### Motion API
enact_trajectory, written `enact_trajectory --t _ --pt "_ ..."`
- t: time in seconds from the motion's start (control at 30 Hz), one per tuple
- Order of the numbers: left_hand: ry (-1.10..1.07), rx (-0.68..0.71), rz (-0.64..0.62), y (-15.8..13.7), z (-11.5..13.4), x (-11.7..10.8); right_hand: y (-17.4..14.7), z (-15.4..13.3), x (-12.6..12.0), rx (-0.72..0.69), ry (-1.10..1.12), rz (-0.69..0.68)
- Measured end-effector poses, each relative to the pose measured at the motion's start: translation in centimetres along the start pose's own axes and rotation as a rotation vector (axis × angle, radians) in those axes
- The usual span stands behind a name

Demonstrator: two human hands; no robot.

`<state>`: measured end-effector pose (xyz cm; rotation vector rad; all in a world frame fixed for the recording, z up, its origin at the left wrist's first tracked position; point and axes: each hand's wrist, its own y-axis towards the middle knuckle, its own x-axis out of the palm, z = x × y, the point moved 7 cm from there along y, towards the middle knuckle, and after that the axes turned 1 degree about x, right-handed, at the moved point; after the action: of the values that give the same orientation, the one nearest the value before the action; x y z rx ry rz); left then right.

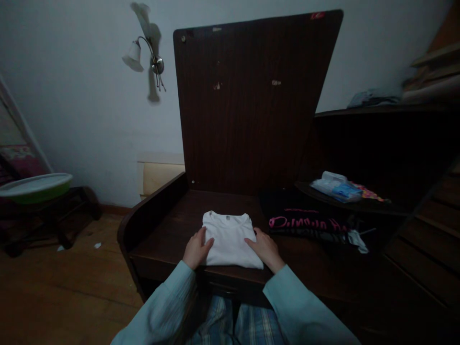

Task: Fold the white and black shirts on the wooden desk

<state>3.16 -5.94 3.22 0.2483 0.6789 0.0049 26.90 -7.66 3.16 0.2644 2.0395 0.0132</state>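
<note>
A white T-shirt [230, 242], folded into a neat block, lies on the dark wooden desk [168, 239] with its neckline facing away from me. At its left edge is my left hand [196, 248], the thumb on top of the cloth and the fingers along the side. My right hand [266, 249] grips the right edge in the same way, thumb on the fabric. The fingertips at both edges are partly hidden. To the right of the shirt sits a folded black garment [298, 215] with pink lettering.
Plastic packets [338, 187] lie on a small dark shelf [381, 206] at right. A tall dark panel [251, 105] rises behind the desk. On the left wall hangs a lamp [133, 57]; below it, a green basin [39, 189] rests on a low stool [72, 206].
</note>
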Motion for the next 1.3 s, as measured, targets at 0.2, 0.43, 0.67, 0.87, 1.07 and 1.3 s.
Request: enact_trajectory --t 0.2,0.43,0.67,0.87,1.07,1.3 --pt "-0.191 0.013 0.081 0.7 -0.4 0.2 -0.5 -1.8 -0.1 -0.057 -0.080 0.014" --pt "-0.802 -0.306 -0.043 -0.9 -1.3 0.7 0.5 -0.2 0.3 -0.014 0.277 0.021" --pt "-0.905 -0.386 -0.193 -3.1 0.1 0.9 0.9 -0.1 1.3 -0.038 0.643 0.028" --pt "-0.536 -0.096 0.052 -1.3 0.4 -0.2 -0.5 -3.1 -0.9 -0.239 0.380 0.136" --pt "-0.409 0.195 0.046 1.2 7.1 0.6 -0.3 -3.4 -7.6 -0.300 0.189 0.283" --pt "-0.399 0.505 -0.070 7.4 19.5 6.5 4.1 4.0 -19.9 -0.193 -0.154 0.540"
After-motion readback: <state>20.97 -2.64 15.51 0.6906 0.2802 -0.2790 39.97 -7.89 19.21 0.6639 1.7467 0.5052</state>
